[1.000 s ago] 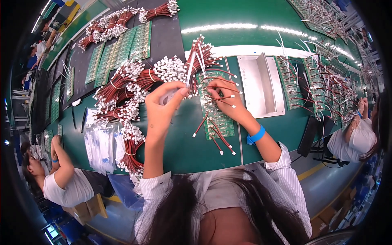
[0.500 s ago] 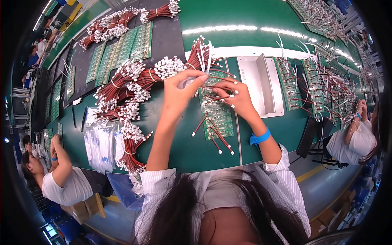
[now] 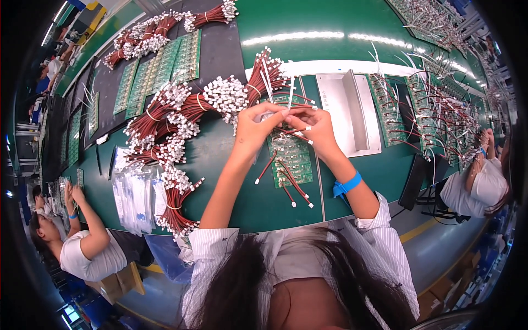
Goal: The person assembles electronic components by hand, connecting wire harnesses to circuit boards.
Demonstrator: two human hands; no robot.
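Note:
My left hand (image 3: 254, 127) is closed in a pinch, with a thin white strip (image 3: 291, 92) standing up from its fingertips. Right beside it, fingertip to fingertip, my right hand (image 3: 318, 131) pinches a dark red wire lead; the exact grip is partly hidden by the fingers. Under both hands lies a green circuit board panel (image 3: 300, 165). Several red-and-black wire leads (image 3: 290, 179) with white plugs hang from it toward me. Just behind my left hand is a bundle of leads (image 3: 257, 82), with another white strip (image 3: 266, 74) sticking up there.
Banded bundles of leads (image 3: 190, 104) line the left, near clear plastic bags (image 3: 133, 195). A metal fixture with an upright plate (image 3: 352, 113) stands right of the panel. Wired boards (image 3: 390, 110) lie farther right. Co-workers sit at left (image 3: 91, 247) and right (image 3: 473, 181).
My left hand has shifted right, and its white strip with it, so the fingertips of both hands now meet. My right hand has moved slightly left.

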